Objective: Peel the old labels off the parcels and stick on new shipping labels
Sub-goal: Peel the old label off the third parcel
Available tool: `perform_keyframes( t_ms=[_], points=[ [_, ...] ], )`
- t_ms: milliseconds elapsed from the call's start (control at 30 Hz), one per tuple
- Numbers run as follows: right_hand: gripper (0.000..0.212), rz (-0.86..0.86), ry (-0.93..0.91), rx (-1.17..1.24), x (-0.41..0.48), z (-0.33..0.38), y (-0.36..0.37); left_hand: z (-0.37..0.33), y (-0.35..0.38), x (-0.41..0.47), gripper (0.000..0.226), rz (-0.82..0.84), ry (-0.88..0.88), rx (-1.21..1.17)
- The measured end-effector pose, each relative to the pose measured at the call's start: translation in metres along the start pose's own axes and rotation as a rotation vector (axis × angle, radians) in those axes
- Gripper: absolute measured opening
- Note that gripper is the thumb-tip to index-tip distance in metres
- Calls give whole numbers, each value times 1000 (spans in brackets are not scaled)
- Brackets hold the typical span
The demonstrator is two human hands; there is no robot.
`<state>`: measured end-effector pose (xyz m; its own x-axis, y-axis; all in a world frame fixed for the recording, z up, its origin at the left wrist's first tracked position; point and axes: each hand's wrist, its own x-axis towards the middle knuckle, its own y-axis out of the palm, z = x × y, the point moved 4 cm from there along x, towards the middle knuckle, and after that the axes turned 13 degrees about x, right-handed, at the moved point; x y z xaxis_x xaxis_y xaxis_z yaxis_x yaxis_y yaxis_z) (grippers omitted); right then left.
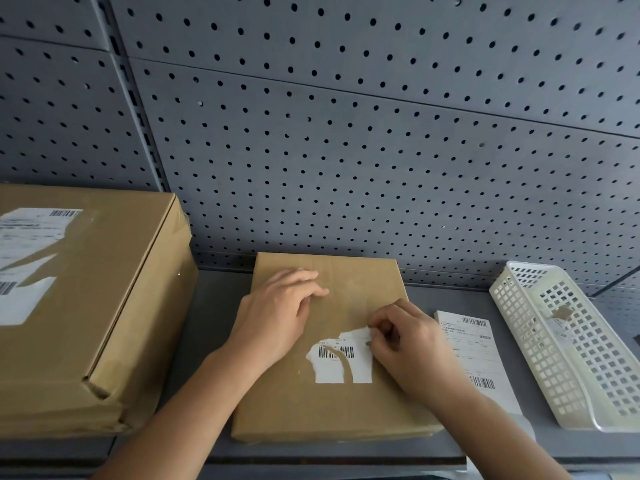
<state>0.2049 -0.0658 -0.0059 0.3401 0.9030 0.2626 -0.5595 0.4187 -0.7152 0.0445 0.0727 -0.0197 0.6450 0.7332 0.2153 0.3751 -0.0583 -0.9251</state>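
old label, white with a barcode and already torn into ragged strips, sits on the near right part of the top face of the small parcel. in the head view this flat brown parcel lies at the middle of the grey shelf, its far edge close to the pegboard behind. the right hand pinches the far right corner of the old label between thumb and curled fingers; whether that corner is off the cardboard yet cannot be told. the left hand rests on the far left part of the parcel, fingers loosely spread on the cardboard, gripping nothing. just right of the parcel a new shipping label lies flat on the shelf, its near end partly under the right forearm. further right stands a white basket with a brownish scrap inside. at the left a large box lies on the shelf, apart from the small parcel, bearing its own torn white label
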Motion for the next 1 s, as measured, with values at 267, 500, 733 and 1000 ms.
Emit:
perform_keyframes(
  t_ms=[267,500,733,1000],
  points=[
    [8,349,8,-500,27,21,4,0,-1,-1,35,14,-11,-10],
    [7,416,147,-361,33,23,-1,-1,-3,-2,34,2,0,-9],
    [8,295,175,47,23,14,-19,1,-1,-1,34,7,-3,-8],
    [7,187,28,-94,0,11,-5,0,-1,-1,34,17,-7,-23]
  ],
)
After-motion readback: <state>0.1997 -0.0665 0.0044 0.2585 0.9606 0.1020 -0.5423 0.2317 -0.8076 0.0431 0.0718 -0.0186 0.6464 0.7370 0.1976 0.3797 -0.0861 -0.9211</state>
